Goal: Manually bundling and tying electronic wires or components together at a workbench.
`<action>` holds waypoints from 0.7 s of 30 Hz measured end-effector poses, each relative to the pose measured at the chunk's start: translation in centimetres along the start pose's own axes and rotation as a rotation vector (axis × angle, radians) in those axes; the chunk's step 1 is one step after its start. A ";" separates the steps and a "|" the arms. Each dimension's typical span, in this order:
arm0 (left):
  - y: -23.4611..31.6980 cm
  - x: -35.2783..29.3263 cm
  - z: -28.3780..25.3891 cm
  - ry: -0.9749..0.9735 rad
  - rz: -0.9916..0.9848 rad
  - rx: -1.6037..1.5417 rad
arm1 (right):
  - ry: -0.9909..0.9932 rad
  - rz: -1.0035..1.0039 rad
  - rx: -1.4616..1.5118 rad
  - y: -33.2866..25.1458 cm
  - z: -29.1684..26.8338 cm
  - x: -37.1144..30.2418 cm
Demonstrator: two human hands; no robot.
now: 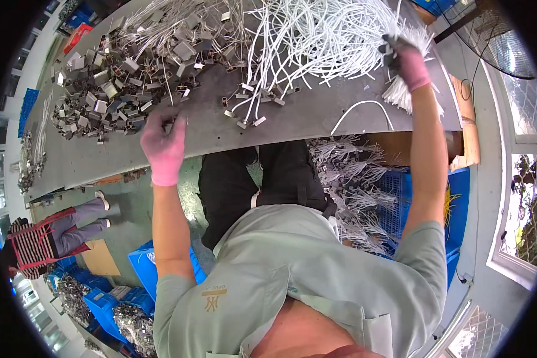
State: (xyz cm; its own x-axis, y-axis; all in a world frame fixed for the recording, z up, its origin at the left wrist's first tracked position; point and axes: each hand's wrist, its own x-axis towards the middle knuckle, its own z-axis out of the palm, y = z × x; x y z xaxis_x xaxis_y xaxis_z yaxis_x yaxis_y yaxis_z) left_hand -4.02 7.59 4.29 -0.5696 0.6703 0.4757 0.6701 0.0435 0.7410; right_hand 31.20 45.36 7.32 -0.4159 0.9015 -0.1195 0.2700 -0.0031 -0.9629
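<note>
My left hand (163, 146), in a pink glove with greyed fingers, is at the front of the grey table (221, 122). Its thumb and fingers curl together in a pinch, and whatever lies between the tips is too small to make out. Just beyond it spreads a heap of small silvery metal parts (110, 89), some with thin wires. My right hand (409, 64), gloved in pink with dark fingers, closes over white wires (400, 95) at the table's right end. Several metal parts with white wires (253, 101) lie between the hands. One loose white wire (364, 102) bends near the front edge.
A large tangle of white wires (322, 39) covers the far right of the table. Bundles of wired parts (355, 179) and blue crates (400, 191) stand below. A fan (501, 48) is at the right. Another person (48, 238) is on the left, near more crates (104, 304).
</note>
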 end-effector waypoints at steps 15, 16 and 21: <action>-2.1 -20.0 -6.1 -0.004 -0.702 -0.454 | -0.729 0.229 0.626 0.8 35.1 -12.0; -3.8 -23.0 -7.5 -0.041 -0.772 -0.407 | -0.730 0.218 0.693 0.5 36.4 -12.0; -8.6 -36.1 -12.8 -0.116 -1.098 -0.248 | -0.718 0.160 0.711 -0.5 38.8 -12.5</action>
State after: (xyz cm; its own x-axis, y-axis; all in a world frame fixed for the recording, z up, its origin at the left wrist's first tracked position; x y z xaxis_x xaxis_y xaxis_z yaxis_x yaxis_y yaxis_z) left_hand 4.70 -26.43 -13.16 -0.7353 0.4252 -0.5278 -0.2860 0.5115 0.8103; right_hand 2.57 17.31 -0.07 -0.9054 0.3967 -0.1514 -0.1124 -0.5677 -0.8155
